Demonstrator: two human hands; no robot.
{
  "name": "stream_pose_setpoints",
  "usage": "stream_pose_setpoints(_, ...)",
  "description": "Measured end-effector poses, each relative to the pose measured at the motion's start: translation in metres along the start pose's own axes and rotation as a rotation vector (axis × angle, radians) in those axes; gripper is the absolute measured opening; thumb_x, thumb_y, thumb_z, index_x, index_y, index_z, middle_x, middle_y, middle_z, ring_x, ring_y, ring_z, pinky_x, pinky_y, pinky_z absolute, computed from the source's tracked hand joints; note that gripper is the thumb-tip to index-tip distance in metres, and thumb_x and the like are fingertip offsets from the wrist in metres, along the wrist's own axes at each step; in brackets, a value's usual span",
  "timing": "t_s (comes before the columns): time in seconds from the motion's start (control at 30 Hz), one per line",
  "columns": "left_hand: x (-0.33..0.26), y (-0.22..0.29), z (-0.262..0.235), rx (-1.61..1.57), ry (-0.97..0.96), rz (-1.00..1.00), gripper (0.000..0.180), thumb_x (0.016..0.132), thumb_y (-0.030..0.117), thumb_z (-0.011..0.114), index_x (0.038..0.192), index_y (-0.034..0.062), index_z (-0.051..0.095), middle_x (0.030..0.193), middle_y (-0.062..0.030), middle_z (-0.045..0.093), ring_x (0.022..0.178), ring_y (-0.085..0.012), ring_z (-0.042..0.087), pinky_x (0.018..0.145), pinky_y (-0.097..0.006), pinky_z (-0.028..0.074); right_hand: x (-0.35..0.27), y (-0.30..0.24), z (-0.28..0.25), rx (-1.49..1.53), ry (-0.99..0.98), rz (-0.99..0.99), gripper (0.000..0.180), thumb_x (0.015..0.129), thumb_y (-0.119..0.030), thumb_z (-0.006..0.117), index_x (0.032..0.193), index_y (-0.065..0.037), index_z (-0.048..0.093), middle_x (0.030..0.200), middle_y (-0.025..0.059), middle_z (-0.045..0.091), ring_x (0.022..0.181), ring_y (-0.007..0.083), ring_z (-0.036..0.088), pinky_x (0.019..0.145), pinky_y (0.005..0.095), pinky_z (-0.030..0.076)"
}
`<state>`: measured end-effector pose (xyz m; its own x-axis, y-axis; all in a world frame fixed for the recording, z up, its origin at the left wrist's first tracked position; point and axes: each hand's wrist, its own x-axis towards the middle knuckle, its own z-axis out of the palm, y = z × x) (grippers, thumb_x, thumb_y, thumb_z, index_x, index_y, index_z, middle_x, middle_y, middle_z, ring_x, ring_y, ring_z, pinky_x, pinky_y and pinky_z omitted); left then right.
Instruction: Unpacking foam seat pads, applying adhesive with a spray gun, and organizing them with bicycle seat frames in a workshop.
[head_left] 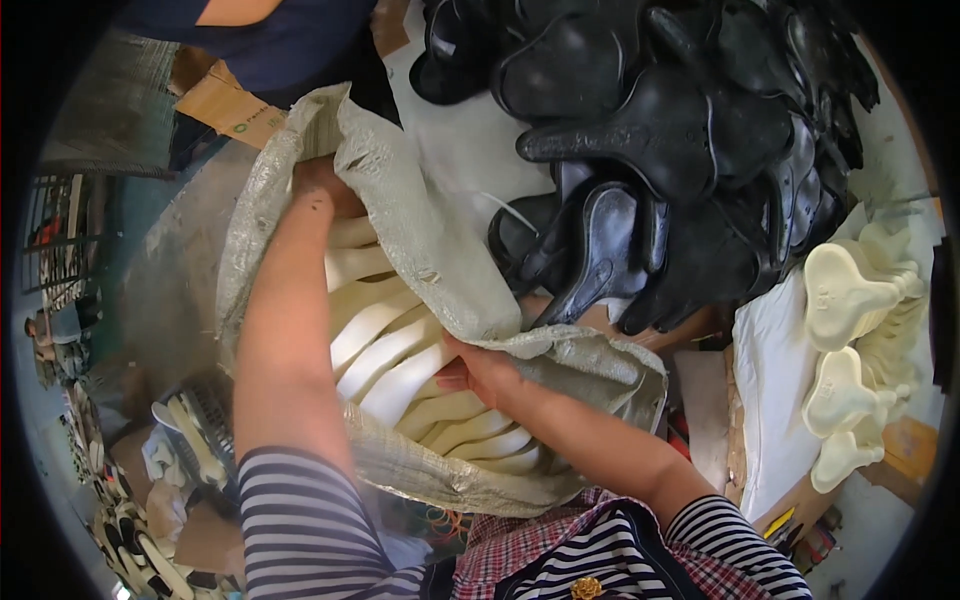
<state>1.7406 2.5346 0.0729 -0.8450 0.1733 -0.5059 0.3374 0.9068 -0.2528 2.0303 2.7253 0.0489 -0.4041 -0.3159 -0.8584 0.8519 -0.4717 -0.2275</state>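
A woven whitish plastic sack (430,250) lies gaping in front of me, packed with overlapping rows of cream-coloured moulded pieces (385,345). My left hand (325,188) reaches into the far end of the sack, under its folded rim. Its fingers are hidden there. At the right side of the opening, my right hand (480,370) has thumb and fingers closed about the end of one of the cream pieces. The sack's rim lies against the back of that hand.
Black saddle-shaped pieces (640,130) are heaped on a pale table beyond the sack. More cream saddle-shaped pieces (850,295) stand stacked at the right, beside a white sheet (770,390). A person in dark blue (290,50) is at the far left, near a cardboard flap (235,108).
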Motion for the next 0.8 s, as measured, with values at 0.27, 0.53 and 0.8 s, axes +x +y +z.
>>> stream_pose_setpoints(0.27,-0.137,-0.076,-0.002,-0.321,-0.052,0.024,0.073,0.061,0.036,0.077,0.122,0.0041,0.052,0.122,-0.0165,0.054,0.115,-0.0296,0.051,0.097,-0.035,0.041,-0.015,0.025,0.07,-0.063,0.115,-0.019,0.033,0.08,-0.024,0.065,0.108,-0.011,0.053,0.099,0.0045,0.059,0.076,0.0176,0.06,0.058,0.0312,0.054)
stream_pose_setpoints(0.53,-0.277,-0.04,-0.052,-0.469,0.282,0.016,0.052,0.057,0.028,0.079,0.097,-0.0014,0.064,0.095,-0.0189,0.063,0.088,-0.0332,0.062,0.08,-0.038,0.049,-0.098,0.02,0.043,-0.18,0.038,-0.467,0.049,0.076,-0.008,0.065,0.12,-0.002,0.046,0.103,0.0077,0.059,0.088,0.0182,0.06,0.072,0.0289,0.051)
stream_pose_setpoints(0.8,-0.313,-0.025,-0.014,-0.63,0.271,-0.036,0.041,0.053,0.028,0.079,0.08,0.0002,0.064,0.08,-0.0158,0.062,0.072,-0.0331,0.06,0.066,-0.039,0.049,-0.112,-0.015,0.046,-0.434,0.046,-0.077,0.059,0.074,-0.033,0.075,0.119,-0.005,0.05,0.105,0.0099,0.062,0.088,0.0196,0.062,0.066,0.0348,0.054)
